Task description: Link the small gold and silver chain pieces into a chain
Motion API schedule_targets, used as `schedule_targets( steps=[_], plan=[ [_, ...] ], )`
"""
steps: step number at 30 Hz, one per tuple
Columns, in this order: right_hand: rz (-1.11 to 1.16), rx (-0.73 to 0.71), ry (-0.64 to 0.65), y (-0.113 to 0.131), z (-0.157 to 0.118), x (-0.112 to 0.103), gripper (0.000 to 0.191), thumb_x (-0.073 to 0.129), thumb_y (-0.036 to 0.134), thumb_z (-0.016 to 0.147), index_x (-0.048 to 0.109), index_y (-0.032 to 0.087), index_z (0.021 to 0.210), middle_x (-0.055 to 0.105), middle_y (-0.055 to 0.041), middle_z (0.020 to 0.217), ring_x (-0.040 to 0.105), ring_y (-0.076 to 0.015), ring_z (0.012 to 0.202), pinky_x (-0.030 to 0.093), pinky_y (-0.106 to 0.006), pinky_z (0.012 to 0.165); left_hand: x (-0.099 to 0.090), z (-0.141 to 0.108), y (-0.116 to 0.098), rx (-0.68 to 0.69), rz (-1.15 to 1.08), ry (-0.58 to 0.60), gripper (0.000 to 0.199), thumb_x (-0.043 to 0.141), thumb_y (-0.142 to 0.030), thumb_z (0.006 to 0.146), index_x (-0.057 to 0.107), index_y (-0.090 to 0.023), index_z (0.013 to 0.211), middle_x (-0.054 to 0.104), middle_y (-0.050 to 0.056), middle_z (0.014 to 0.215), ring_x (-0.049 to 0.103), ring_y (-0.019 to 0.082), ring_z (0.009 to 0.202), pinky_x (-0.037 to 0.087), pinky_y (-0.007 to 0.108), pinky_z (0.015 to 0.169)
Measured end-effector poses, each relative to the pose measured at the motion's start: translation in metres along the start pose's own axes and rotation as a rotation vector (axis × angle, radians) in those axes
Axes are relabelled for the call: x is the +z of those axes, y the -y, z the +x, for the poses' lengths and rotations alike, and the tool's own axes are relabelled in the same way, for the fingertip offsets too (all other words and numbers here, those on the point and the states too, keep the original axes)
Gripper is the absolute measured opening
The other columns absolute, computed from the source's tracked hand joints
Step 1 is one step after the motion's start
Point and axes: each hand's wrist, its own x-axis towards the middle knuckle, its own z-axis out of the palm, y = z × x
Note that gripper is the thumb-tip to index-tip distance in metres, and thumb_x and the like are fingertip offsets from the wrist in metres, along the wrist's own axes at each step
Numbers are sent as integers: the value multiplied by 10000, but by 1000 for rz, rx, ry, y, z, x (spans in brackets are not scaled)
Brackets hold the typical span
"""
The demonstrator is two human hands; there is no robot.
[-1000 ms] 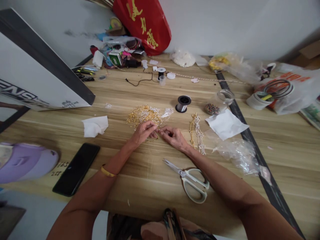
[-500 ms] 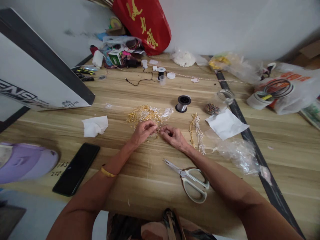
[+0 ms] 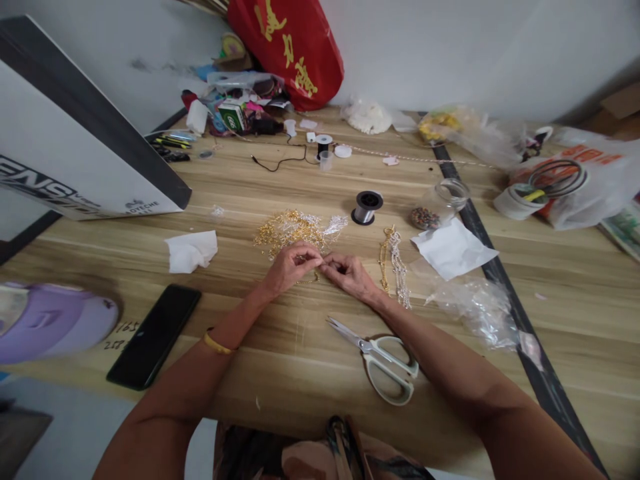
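My left hand (image 3: 293, 268) pinches with thumb and forefinger. A thin gold beaded chain (image 3: 311, 279) curves down to the table from its fingertips. My right hand (image 3: 346, 275) is closed in a pinch too, its fingertips meeting those of the left; what lies between them is too small to make out. Just beyond the hands is a loose pile of gold and silver beaded chains (image 3: 287, 227). Finished-looking gold and silver strands (image 3: 397, 267) lie right of my right hand. Open-bladed or closed cannot be told for the scissors (image 3: 373, 350) near my right forearm.
A wire spool (image 3: 367, 208) stands behind the hands, with a glass jar of beads (image 3: 425, 217) to its right. White paper (image 3: 454, 249) and clear plastic (image 3: 480, 310) lie at right. On the left are a tissue (image 3: 191, 252), a phone (image 3: 154, 337) and a large box (image 3: 85, 147).
My left hand has shifted slightly right, so its fingertips now touch those of my right hand. The right hand has barely moved.
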Motion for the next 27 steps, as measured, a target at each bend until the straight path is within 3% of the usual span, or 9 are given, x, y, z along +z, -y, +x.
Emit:
schedule_targets(
  steps=[5,10,14,18,23,27],
  plan=[
    [38,9,-6,-1,-1,1,290,495,416,862,597,144,842,402,43,569,313,-81,509,251,-219,492,-4,-1,-5,-105,55,29,171,625,-307,764,644,-150,827,652,46,794,604,149,734,478,253,677],
    [65,8,-10,1,-1,1,290,517,418,842,597,140,826,418,44,554,335,-83,493,255,-222,482,-12,-2,-14,-171,276,189,152,657,-303,704,674,-153,719,634,11,613,550,124,569,409,222,554],
    [61,7,-6,5,-1,0,291,514,410,846,596,133,816,418,45,554,323,-75,488,245,-217,475,-11,-5,-22,-220,492,280,114,660,-265,666,705,-176,722,657,8,632,562,135,577,390,227,557],
    [58,-3,-8,5,-1,0,290,509,403,852,595,129,809,408,46,546,315,-72,485,240,-211,467,-5,-7,-22,-155,676,335,114,597,-212,698,705,-183,714,668,24,699,576,153,645,390,242,613],
    [29,-22,-19,0,0,1,269,495,381,864,589,133,815,436,36,566,337,-77,498,263,-207,476,-8,-6,-18,-68,660,364,127,552,-156,703,675,-161,673,649,41,743,562,148,671,382,243,630],
    [-54,-55,-29,-1,1,1,259,494,362,866,598,130,813,421,41,542,350,-83,502,279,-210,493,-13,-5,-18,-142,488,399,109,562,-145,675,670,-144,657,631,12,627,544,120,591,382,223,597]
  ],
)
